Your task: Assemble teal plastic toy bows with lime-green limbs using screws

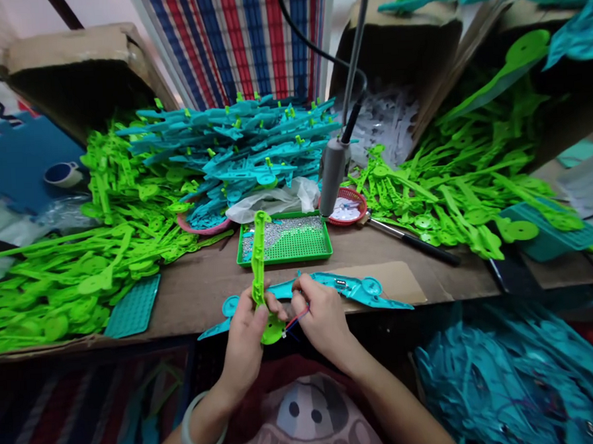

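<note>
My left hand (246,325) grips a bright green plastic part (258,257), a long ribbed arm with a round disc at its lower end. It is held upright above the table's front edge. Close beside it, my right hand (321,313) is closed on thin red and blue wires (297,318) that trail toward the disc with a small white end. Behind both hands lies a long turquoise plastic part (352,285), with a dark fitting set in it and round ends. My hands hide its middle.
A green tray (298,257) of small metal screws sits ahead, under a hanging electric screwdriver (334,173). Green parts (56,281) heap at left and right; turquoise parts (233,142) pile at the back. A red basket (360,209) and a black-handled tool (417,243) lie right.
</note>
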`<control>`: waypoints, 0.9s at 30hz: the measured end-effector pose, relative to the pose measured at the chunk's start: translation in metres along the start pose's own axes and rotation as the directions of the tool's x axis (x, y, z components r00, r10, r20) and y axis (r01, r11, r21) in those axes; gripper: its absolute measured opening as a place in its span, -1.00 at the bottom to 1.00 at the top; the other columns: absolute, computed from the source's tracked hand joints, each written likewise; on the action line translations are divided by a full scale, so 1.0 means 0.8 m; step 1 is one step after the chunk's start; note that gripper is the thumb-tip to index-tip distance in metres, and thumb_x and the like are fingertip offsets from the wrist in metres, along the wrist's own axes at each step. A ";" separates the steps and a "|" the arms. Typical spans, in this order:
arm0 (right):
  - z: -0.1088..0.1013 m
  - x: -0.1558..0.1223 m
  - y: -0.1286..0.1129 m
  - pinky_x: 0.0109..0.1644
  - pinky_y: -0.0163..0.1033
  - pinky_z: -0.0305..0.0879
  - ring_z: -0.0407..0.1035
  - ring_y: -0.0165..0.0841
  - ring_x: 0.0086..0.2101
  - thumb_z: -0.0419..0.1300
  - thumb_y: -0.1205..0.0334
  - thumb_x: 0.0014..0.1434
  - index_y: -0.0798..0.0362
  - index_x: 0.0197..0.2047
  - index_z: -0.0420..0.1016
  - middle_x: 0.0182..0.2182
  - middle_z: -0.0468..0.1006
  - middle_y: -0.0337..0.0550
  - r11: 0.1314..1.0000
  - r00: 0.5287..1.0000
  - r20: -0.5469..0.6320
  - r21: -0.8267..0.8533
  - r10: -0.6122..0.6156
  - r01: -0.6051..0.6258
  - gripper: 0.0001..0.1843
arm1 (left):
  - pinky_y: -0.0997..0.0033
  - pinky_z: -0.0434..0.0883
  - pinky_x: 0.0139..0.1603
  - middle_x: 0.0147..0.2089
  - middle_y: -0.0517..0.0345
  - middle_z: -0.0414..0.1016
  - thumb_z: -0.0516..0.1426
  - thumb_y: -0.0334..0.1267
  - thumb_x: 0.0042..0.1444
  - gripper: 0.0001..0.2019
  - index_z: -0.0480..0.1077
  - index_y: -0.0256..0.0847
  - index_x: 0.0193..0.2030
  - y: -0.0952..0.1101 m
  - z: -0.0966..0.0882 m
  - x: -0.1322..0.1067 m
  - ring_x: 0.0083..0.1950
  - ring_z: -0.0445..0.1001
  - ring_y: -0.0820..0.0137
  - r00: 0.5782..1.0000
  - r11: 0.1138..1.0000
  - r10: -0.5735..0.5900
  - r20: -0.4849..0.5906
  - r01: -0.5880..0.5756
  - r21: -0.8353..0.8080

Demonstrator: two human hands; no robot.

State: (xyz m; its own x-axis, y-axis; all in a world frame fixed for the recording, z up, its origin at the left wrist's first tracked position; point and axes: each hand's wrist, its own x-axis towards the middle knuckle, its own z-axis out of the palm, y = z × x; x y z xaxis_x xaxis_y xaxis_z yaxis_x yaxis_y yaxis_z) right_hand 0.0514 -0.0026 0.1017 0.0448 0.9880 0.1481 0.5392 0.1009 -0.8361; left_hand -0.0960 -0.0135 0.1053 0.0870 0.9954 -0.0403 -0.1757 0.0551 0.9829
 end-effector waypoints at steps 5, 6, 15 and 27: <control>-0.004 0.022 -0.010 -0.34 -0.20 -0.04 0.37 -0.29 -0.41 -0.01 0.34 0.29 0.02 -0.28 0.38 -0.43 0.54 -0.17 0.919 0.985 0.104 -0.384 0.138 -0.089 -0.83 | 0.53 0.46 -0.30 -0.34 0.25 0.53 0.34 -0.16 0.06 -0.72 0.47 -0.17 -0.12 0.001 -0.008 -0.001 -0.35 0.51 0.46 0.988 0.913 0.154 -0.020 -0.134 0.385; -0.006 0.025 -0.012 -0.33 -0.20 0.01 0.40 -0.26 -0.39 -0.02 0.34 0.31 0.03 -0.25 0.40 -0.40 0.55 -0.15 0.904 0.977 0.142 -0.419 0.159 -0.086 -0.81 | 0.52 0.47 -0.31 -0.36 0.26 0.54 0.32 -0.16 0.10 -0.78 0.47 -0.17 -0.16 0.001 -0.011 0.000 -0.38 0.52 0.46 0.983 0.897 0.182 -0.011 -0.162 0.410; -0.054 0.004 -0.017 0.43 0.05 0.04 0.06 -0.18 0.36 0.24 0.16 0.30 -0.09 0.42 0.04 0.38 0.15 0.00 0.956 0.902 0.359 0.247 -0.241 0.158 -0.29 | 0.55 0.44 -0.23 -0.30 0.25 0.59 0.26 -0.31 0.21 -0.95 0.51 -0.13 -0.19 0.016 -0.038 0.015 -0.30 0.56 0.46 0.880 0.579 0.442 0.177 -0.430 0.692; 0.041 0.019 -0.008 -0.34 -0.38 0.29 0.31 -0.49 -0.41 0.33 0.16 0.13 0.06 -0.24 0.48 -0.42 0.43 -0.31 0.638 0.904 0.423 0.678 0.066 -0.364 -0.81 | 0.51 0.43 -0.13 -0.23 0.09 0.65 0.24 -0.44 0.20 -0.80 0.52 -0.14 -0.06 -0.015 -0.063 0.016 -0.24 0.60 0.38 0.741 0.357 0.633 0.223 -0.535 0.766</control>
State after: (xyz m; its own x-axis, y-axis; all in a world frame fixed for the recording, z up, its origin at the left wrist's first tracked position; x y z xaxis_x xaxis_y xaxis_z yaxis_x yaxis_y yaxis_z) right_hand 0.0210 0.0160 0.0917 -0.2800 0.9490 -0.1448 -0.2425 -0.2159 -0.9458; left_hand -0.1418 0.0028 0.0839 0.1723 0.7554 0.6322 0.6413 -0.5732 0.5101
